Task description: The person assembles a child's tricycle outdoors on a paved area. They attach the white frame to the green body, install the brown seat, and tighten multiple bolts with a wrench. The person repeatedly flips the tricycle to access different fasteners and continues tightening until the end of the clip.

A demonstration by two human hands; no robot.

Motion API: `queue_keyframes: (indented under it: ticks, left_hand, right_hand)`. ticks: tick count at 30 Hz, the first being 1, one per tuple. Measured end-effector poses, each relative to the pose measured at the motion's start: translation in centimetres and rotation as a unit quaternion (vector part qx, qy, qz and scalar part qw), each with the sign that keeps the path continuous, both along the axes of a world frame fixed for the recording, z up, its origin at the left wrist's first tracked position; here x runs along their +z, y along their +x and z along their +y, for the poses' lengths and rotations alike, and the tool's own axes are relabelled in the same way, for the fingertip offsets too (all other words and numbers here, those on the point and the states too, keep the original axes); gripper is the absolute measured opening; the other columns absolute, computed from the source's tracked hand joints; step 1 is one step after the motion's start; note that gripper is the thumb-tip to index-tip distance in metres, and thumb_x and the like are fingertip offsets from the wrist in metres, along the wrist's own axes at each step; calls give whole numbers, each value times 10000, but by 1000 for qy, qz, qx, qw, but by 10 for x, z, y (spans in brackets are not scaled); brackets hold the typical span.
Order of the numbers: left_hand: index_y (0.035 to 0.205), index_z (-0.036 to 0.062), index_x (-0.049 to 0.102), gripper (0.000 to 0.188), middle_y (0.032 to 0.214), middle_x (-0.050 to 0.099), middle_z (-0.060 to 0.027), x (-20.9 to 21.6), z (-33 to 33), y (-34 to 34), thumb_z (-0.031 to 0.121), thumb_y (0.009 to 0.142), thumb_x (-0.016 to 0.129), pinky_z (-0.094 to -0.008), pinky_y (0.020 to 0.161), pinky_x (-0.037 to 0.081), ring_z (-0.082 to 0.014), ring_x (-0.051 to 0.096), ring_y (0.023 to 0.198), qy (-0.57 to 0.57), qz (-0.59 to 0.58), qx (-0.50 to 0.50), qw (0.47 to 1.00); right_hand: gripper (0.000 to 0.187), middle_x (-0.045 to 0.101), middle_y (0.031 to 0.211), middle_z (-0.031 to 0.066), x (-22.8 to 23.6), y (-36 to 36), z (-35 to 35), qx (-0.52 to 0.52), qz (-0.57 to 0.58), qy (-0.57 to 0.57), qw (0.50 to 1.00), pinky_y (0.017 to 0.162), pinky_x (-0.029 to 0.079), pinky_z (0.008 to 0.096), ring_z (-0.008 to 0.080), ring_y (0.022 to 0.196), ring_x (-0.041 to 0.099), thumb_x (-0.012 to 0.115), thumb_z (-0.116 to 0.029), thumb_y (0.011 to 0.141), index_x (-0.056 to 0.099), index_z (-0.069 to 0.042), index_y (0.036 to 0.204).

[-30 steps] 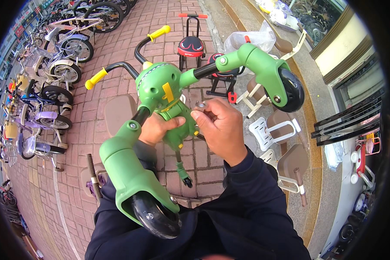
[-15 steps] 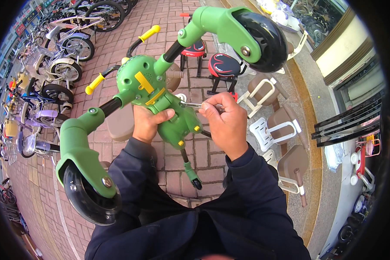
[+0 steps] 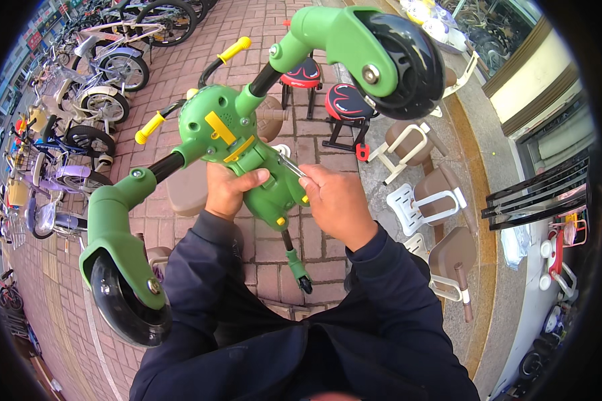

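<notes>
A green child's ride-on (image 3: 214, 127) is held up with its underside toward me. It has black wheels (image 3: 408, 67) on splayed legs, yellow handlebar grips (image 3: 234, 49) and a yellow T-shaped piece. My left hand (image 3: 227, 190) is closed round its body, the thumb lying across the green plastic; most of the fingers are hidden behind it. In my right hand (image 3: 338, 207), thumb and fingers pinch a slim silver metal hand tool (image 3: 291, 166). The tool's far end meets the side of the green body; its exact kind is hard to make out.
Bicycles (image 3: 90, 107) stand in rows on the left. Black-and-red seats (image 3: 349, 103) and brown child seats with pale frames (image 3: 441, 194) line the right, beside a stone step (image 3: 478, 134). A black rack (image 3: 535, 200) stands farther right. Red brick paving (image 3: 261, 281) lies below.
My right hand has shifted slightly down and left, and the tool now slants downward instead of lying nearly level. The ride-on's near wheels have tilted slightly; my left hand keeps its hold.
</notes>
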State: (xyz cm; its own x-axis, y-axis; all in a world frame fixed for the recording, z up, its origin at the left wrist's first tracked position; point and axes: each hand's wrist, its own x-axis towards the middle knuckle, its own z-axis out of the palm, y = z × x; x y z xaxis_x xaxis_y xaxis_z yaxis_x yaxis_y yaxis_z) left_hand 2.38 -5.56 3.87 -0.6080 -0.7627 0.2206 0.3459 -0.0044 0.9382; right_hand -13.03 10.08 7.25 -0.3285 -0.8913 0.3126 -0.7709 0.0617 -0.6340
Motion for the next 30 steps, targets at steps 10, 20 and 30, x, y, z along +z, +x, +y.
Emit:
queue_keyframes:
  ticks: [10, 20, 30]
  left_hand:
    - [1302, -42, 576, 730, 1204, 672, -152, -1, 0, 1, 176, 653, 830, -395, 943, 555, -258, 672, 1058, -34, -27, -13, 999]
    - [1327, -35, 556, 750, 1234, 663, -162, -2, -1, 1, 153, 656, 835, -408, 971, 548, -271, 665, 1096, -31, -30, -10, 999]
    - [1288, -39, 600, 684, 1198, 680, -134, -2, -3, 2, 89, 669, 863, -390, 964, 551, -250, 671, 1074, -37, 3, -7, 999]
  right_hand:
    - [252, 708, 854, 227, -18, 18, -3, -29, -119, 1, 992, 676, 510, 508, 435, 779, 683, 584, -124, 994, 679, 9, 1185]
    - [358, 548, 723, -11, -30, 8, -9, 26, -517, 44, 855, 511, 353, 232, 58, 560, 444, 501, -208, 1089, 627, 39, 1315]
    - [350, 496, 702, -9, -26, 2, -5, 31, -748, 94, 657, 434, 320, 232, 67, 480, 358, 508, -267, 1100, 593, -14, 1326]
